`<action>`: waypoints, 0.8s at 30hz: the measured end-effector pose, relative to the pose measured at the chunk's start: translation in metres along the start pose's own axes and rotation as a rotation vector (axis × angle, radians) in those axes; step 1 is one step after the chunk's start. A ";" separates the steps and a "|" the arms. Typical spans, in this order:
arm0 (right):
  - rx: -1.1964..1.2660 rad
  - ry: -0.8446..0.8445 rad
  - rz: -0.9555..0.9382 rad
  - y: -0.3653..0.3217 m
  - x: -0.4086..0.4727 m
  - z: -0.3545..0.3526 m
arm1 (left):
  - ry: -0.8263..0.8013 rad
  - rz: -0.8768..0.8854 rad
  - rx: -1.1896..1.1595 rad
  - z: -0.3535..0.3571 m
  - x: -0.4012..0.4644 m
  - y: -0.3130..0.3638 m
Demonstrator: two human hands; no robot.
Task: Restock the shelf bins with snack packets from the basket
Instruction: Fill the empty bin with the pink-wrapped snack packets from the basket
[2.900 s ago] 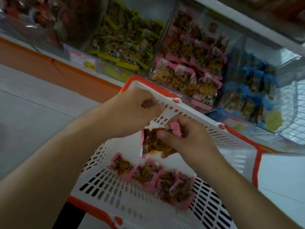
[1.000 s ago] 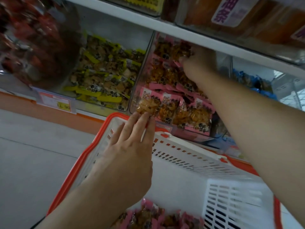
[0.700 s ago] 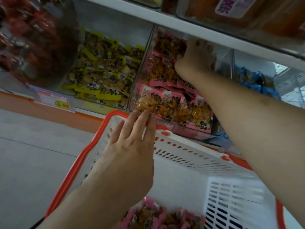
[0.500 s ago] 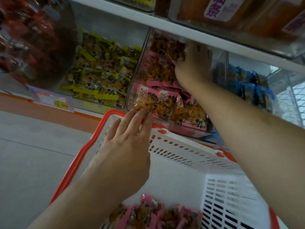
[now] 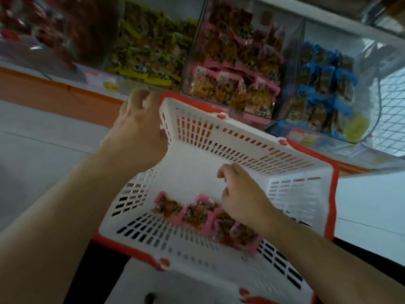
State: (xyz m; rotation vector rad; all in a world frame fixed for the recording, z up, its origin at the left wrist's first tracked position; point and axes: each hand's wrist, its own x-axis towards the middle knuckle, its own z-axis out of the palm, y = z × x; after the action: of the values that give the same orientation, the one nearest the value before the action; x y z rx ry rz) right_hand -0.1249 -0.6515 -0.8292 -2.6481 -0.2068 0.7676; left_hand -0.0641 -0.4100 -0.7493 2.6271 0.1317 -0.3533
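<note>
Left hand curled over the far-left corner of the basket, steadying it below the pink-packet bin; right hand down inside, fingers loosely bent over the basket floor beside the pink snack packets, pinching nothing visible. Best to keep that corner braced, slide fingertips under 1 packet edge at the near end of the row, pinch firmly, then lift clear of the wall before reaching up to the bin.

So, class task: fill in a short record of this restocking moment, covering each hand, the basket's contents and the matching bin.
left hand: grips the far left corner of the basket
right hand: inside the basket, fingers curled beside the pink packets; grip unclear
basket contents: a row of pink packets
matching bin: pink bin, between yellow and blue ones
</note>
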 end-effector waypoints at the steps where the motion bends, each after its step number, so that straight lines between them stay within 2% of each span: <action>1: 0.002 -0.111 0.058 0.004 -0.002 0.015 | -0.046 -0.065 0.004 -0.001 -0.004 -0.004; 3: 0.007 -0.246 0.116 0.010 -0.002 0.043 | -0.145 -0.191 0.021 -0.004 -0.012 -0.009; 5: -0.007 -0.276 0.110 0.014 -0.001 0.069 | -0.212 -0.232 0.102 -0.003 -0.018 -0.014; 9: -0.205 -0.197 -0.048 0.011 0.001 0.108 | -0.206 -0.180 0.138 -0.004 -0.026 -0.016; 12: -0.256 -0.161 -0.074 0.006 0.002 0.126 | -0.259 -0.217 0.115 -0.005 -0.023 -0.013; 17: -0.081 -0.117 -0.117 0.002 0.008 0.116 | -0.242 -0.278 0.105 -0.003 -0.013 -0.010; 19: -0.015 -0.119 -0.073 -0.002 0.007 0.099 | -0.232 -0.279 0.116 -0.005 -0.010 -0.005; 24: 0.374 0.007 0.166 -0.013 -0.003 0.022 | -0.053 -0.082 0.035 -0.010 -0.015 0.019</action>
State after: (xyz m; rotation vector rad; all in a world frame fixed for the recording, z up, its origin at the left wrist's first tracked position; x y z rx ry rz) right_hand -0.1398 -0.6339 -0.8394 -2.3303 0.1477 0.7638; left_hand -0.0735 -0.4227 -0.7278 2.6492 0.2178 -0.4569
